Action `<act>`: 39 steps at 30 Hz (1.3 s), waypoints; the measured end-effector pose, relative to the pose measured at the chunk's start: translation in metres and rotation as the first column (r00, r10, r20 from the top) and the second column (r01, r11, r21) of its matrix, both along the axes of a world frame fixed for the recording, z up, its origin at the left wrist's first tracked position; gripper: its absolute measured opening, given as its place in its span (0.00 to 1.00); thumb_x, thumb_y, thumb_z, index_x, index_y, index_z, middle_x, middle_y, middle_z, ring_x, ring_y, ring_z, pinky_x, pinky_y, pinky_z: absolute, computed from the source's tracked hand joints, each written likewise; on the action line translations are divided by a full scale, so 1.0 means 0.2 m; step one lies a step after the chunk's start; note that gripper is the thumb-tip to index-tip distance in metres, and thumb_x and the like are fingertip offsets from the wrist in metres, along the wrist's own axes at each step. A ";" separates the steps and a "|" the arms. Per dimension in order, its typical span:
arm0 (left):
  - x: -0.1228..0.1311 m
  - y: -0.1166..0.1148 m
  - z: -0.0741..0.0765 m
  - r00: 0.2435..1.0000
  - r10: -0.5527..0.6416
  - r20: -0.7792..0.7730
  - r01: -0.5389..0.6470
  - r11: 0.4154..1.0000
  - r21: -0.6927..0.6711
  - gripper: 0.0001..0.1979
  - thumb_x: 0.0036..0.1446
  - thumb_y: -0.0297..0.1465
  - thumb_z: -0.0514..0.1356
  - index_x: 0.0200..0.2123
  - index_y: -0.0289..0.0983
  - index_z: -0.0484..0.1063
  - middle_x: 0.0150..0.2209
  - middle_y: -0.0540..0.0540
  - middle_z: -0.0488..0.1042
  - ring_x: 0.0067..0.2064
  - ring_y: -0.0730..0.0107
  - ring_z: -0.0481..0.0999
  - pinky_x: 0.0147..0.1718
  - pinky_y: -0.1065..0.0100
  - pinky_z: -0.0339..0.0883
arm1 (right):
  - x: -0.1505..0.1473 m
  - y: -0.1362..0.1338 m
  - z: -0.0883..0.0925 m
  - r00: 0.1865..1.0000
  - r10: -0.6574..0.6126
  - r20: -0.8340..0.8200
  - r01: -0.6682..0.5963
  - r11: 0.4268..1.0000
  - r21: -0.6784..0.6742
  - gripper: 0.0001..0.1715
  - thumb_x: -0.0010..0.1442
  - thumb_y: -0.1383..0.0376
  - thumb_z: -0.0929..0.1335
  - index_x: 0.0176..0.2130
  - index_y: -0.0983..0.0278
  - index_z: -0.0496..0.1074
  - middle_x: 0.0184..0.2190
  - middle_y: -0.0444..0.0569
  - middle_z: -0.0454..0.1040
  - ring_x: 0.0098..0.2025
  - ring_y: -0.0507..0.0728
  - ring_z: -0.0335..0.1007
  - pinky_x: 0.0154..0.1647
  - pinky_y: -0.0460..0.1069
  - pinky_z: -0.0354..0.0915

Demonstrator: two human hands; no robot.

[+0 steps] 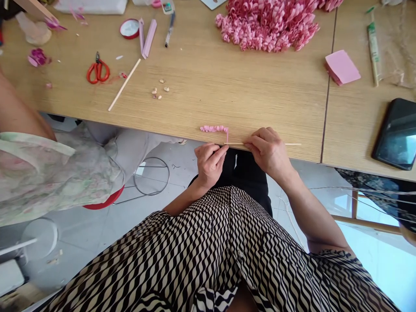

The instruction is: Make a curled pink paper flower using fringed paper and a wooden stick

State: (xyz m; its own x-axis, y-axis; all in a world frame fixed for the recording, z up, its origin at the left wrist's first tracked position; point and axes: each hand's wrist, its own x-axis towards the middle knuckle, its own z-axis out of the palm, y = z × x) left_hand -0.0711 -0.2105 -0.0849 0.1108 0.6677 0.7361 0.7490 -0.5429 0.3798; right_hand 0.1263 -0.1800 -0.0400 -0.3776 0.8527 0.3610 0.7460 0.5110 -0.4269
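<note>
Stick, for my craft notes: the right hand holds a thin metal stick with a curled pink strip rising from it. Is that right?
Not quite: the stick is wood, not metal, as the head view shows. The right hand does hold it, with the curled pink strip rising from it.

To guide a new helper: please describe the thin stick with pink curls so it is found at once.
At the wooden table's near edge, the right hand pinches a thin stick. Unlike the bare stick farther up, it carries a curled pink strip.
</note>
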 end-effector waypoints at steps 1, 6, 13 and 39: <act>0.00 0.00 0.00 1.000 0.000 0.001 0.000 1.000 0.003 0.08 0.61 0.26 0.61 0.43 0.40 0.77 0.32 0.49 0.74 0.41 0.70 0.74 0.46 0.64 0.64 | 0.00 0.00 0.00 1.000 -0.002 -0.001 0.002 1.000 -0.009 0.14 0.66 0.64 0.62 0.34 0.61 0.76 0.33 0.51 0.73 0.36 0.57 0.62 0.38 0.53 0.62; 0.01 0.00 0.00 1.000 0.020 -0.006 -0.020 1.000 0.005 0.08 0.62 0.26 0.61 0.44 0.39 0.77 0.32 0.49 0.74 0.41 0.70 0.74 0.46 0.63 0.64 | 0.00 0.00 0.01 1.000 -0.003 -0.007 0.002 1.000 -0.031 0.14 0.65 0.66 0.62 0.33 0.61 0.75 0.33 0.51 0.72 0.37 0.57 0.62 0.38 0.53 0.60; 0.02 0.00 0.03 0.998 0.052 -0.036 -0.054 0.997 -0.047 0.08 0.64 0.28 0.58 0.43 0.40 0.77 0.32 0.49 0.75 0.41 0.70 0.75 0.46 0.63 0.61 | 0.00 0.00 0.01 1.000 -0.003 -0.015 0.002 0.999 -0.043 0.14 0.65 0.66 0.61 0.33 0.60 0.74 0.33 0.50 0.71 0.36 0.57 0.61 0.37 0.52 0.59; -0.01 0.07 0.04 0.966 0.063 -0.252 -0.091 0.991 -0.102 0.17 0.67 0.42 0.52 0.50 0.44 0.76 0.32 0.48 0.72 0.35 0.67 0.66 0.42 0.60 0.50 | -0.01 0.04 -0.02 0.999 0.037 -0.039 -0.038 0.999 -0.012 0.13 0.66 0.63 0.62 0.37 0.61 0.75 0.36 0.51 0.74 0.39 0.58 0.64 0.41 0.54 0.64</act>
